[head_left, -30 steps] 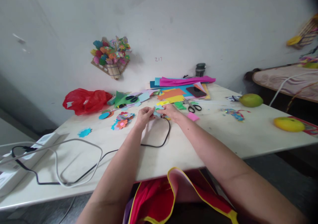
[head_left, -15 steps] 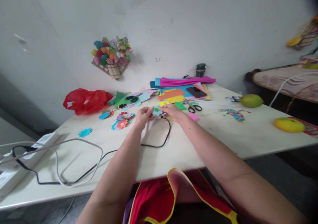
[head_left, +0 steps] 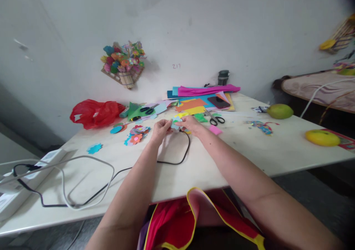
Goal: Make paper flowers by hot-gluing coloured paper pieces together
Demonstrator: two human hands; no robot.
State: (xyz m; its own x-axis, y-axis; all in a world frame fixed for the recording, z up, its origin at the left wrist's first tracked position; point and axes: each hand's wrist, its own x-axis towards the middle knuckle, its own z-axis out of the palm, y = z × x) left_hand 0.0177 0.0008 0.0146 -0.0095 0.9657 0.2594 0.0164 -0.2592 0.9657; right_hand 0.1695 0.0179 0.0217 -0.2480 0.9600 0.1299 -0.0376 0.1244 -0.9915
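Between my two hands, over the middle of the table, is a light blue paper flower (head_left: 174, 125) with a green centre. My left hand (head_left: 162, 129) pinches its left edge. My right hand (head_left: 190, 124) grips it from the right, with the thumb lying over the green centre. Just below the flower ends a black cable (head_left: 180, 162) that loops across the table; what its end joins is hidden. To the left lies a pile of layered paper flowers (head_left: 136, 136), an orange one with a pink centre on top. A lone blue flower cutout (head_left: 94, 148) rests farther left.
Scissors (head_left: 216, 120) lie right of my hands, a second pair (head_left: 148, 110) behind. Coloured sheets (head_left: 191, 105) and a phone (head_left: 219, 102) are at the back. A red plastic bag (head_left: 95, 113), a power strip (head_left: 47, 165) and mangoes (head_left: 280, 111) stand around the white table (head_left: 222, 157).
My right thumb has moved over the flower's green centre, covering more of it. Both hands stay in nearly the same place, and the view has shifted very slightly.
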